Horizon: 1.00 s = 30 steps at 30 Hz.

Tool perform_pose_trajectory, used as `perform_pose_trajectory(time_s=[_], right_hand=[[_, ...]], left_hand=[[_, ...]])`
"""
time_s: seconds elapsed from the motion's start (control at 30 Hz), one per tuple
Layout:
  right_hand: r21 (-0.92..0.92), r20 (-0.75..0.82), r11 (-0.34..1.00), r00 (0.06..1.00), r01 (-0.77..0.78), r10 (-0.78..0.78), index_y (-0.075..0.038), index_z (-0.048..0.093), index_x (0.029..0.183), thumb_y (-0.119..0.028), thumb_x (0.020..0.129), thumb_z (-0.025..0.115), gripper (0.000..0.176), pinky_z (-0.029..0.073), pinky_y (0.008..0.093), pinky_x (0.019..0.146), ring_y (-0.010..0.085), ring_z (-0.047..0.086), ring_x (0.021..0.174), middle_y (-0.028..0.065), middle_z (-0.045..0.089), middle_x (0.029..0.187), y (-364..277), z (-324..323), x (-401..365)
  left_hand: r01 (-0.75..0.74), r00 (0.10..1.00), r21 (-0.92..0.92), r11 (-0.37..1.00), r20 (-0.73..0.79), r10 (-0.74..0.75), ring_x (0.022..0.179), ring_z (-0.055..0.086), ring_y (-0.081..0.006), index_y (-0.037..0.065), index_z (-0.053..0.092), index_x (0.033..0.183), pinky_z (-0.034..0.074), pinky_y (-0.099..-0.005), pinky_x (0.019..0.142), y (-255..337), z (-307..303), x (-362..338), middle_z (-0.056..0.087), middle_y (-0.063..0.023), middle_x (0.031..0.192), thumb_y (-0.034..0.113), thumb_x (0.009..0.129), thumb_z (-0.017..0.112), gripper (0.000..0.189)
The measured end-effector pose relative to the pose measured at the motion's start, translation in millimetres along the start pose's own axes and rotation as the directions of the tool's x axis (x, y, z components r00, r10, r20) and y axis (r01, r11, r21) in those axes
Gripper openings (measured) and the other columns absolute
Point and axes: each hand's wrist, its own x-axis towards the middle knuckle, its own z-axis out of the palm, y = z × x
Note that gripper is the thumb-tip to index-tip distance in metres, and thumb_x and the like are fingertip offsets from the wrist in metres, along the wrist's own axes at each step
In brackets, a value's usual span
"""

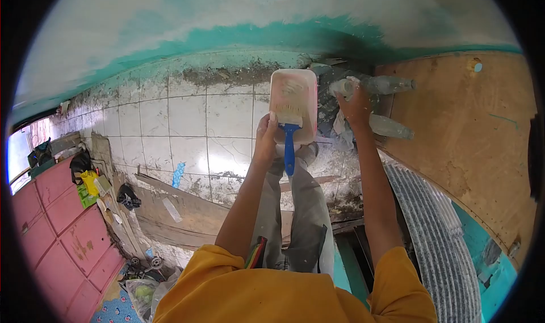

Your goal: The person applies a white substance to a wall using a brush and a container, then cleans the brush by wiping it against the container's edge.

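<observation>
My left hand point(265, 134) grips the near left edge of a pale pink plastic tray point(312, 104), thumb on top. Whitish paste smears the bottom of the tray. A wide paintbrush point(289, 144) with a blue handle lies across it, bristles inside and handle sticking out towards me. To the right, my right hand point(356, 104) closes its fingers around a whitish, smeared plastic container point(343, 86), whose exact kind I cannot tell. Two cloudy plastic bottles lie beside that hand, the upper bottle point(389, 84) and the lower bottle point(392, 127).
White tiles point(187, 115), dirty and littered, run along the partly plastered green wall point(244, 33). A brown wooden board point(454, 113) and corrugated sheeting point(434, 238) stand at right. Planks point(176, 212) and a pink panelled surface point(68, 232) are at left.
</observation>
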Motion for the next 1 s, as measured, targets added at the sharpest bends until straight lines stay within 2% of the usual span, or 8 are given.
perform_pose_trajectory(time_s=[0.17, 0.3, 0.43, 0.5, 0.57, 0.63, 0.83, 1.0], right_hand=[[-0.041, 0.072, 0.991, 0.989, -0.127, 0.129, 0.005, 0.052, 0.124, -0.035, 0.077, 0.075, 0.066, 0.047, 0.0457, 0.093, 0.0424, 0.058, 0.109, 0.0267, 0.059, 0.117, -1.0, 1.1, -0.5], [-0.077, 0.089, 0.991, 0.989, -0.110, 0.116, 0.006, 0.047, 0.129, -0.032, 0.080, 0.071, 0.067, 0.044, 0.0474, 0.098, 0.0431, 0.054, 0.115, 0.0293, 0.054, 0.124, -12.0, -15.9, -7.6], [-0.149, -0.106, 0.969, 0.971, 0.196, -0.213, 0.006, 0.039, 0.135, -0.018, 0.081, 0.065, 0.065, 0.039, 0.0523, 0.102, 0.0441, 0.045, 0.124, 0.0282, 0.044, 0.135, -64.7, -77.6, -55.1], [0.053, -0.111, 0.971, 0.968, 0.232, -0.225, 0.003, 0.045, 0.133, -0.014, 0.078, 0.066, 0.061, 0.041, 0.0507, 0.098, 0.0412, 0.048, 0.118, 0.0238, 0.049, 0.127, -106.5, -109.9, -97.2], [0.264, 0.141, 0.938, 0.953, 0.226, -0.270, 0.002, 0.050, 0.133, -0.015, 0.075, 0.069, 0.063, 0.040, 0.0470, 0.097, 0.0389, 0.048, 0.113, 0.0213, 0.048, 0.121, -161.3, -157.2, -116.8], [0.222, 0.216, 0.926, 0.910, 0.307, -0.354, -0.006, 0.061, 0.124, -0.015, 0.073, 0.073, 0.053, 0.042, 0.0441, 0.090, 0.0333, 0.050, 0.106, 0.0177, 0.048, 0.113, -214.9, -192.7, -121.9], [0.212, 0.040, 0.859, 0.874, 0.466, -0.484, -0.015, 0.069, 0.105, -0.016, 0.075, 0.074, 0.030, 0.047, 0.0394, 0.080, 0.0285, 0.056, 0.087, 0.0084, 0.056, 0.092, -260.8, -218.6, -103.4], [0.312, -0.072, 0.870, 0.923, 0.381, -0.378, -0.011, 0.070, 0.101, -0.011, 0.082, 0.069, 0.019, 0.052, 0.0408, 0.070, 0.0296, 0.065, 0.077, 0.0106, 0.066, 0.087, -280.8, -289.8, -73.1]], left_hand=[[0.024, 0.999, -0.100, 0.995, -0.030, -0.027, 0.120, 0.051, -0.0235, -0.012, 0.033, 0.136, 0.039, -0.0342, 0.103, 8.2, -1.0, -1.6, 0.050, -0.0214, 0.127, 0.049, 0.095, 0.056, 0.076], [0.029, 0.999, -0.145, 0.989, 0.020, -0.026, 0.119, 0.051, -0.0243, -0.011, 0.032, 0.137, 0.040, -0.0345, 0.102, 28.9, 2.4, -9.8, 0.049, -0.0220, 0.129, 0.048, 0.094, 0.057, 0.077], [0.038, 0.998, -0.106, 0.994, 0.045, -0.033, 0.119, 0.052, -0.0222, -0.005, 0.035, 0.136, 0.043, -0.0352, 0.100, 54.4, 4.8, -23.0, 0.051, -0.0170, 0.127, 0.048, 0.097, 0.053, 0.068], [0.013, 0.995, -0.081, 0.997, 0.101, -0.005, 0.118, 0.053, -0.0211, 0.000, 0.037, 0.137, 0.045, -0.0358, 0.098, 70.6, 8.9, -30.0, 0.052, -0.0135, 0.127, 0.048, 0.099, 0.050, 0.063], [-0.019, 0.987, -0.129, 0.991, 0.155, 0.039, 0.118, 0.053, -0.0201, 0.002, 0.036, 0.139, 0.046, -0.0350, 0.097, 93.0, 18.8, -45.7, 0.052, -0.0123, 0.127, 0.052, 0.099, 0.047, 0.065], [-0.032, 0.982, -0.083, 0.996, 0.181, 0.046, 0.119, 0.053, -0.0201, 0.003, 0.036, 0.140, 0.046, -0.0347, 0.098, 111.3, 22.7, -59.0, 0.052, -0.0124, 0.128, 0.053, 0.099, 0.046, 0.066], [-0.029, 0.971, -0.072, 0.997, 0.236, 0.045, 0.119, 0.053, -0.0200, 0.003, 0.036, 0.142, 0.048, -0.0336, 0.095, 165.2, 27.4, -100.6, 0.052, -0.0116, 0.129, 0.050, 0.100, 0.046, 0.063], [-0.004, 0.960, 0.033, 0.999, 0.281, -0.005, 0.119, 0.055, -0.0212, 0.005, 0.032, 0.146, 0.053, -0.0369, 0.089, 210.6, 19.0, -140.8, 0.051, -0.0125, 0.133, 0.060, 0.097, 0.045, 0.075]])
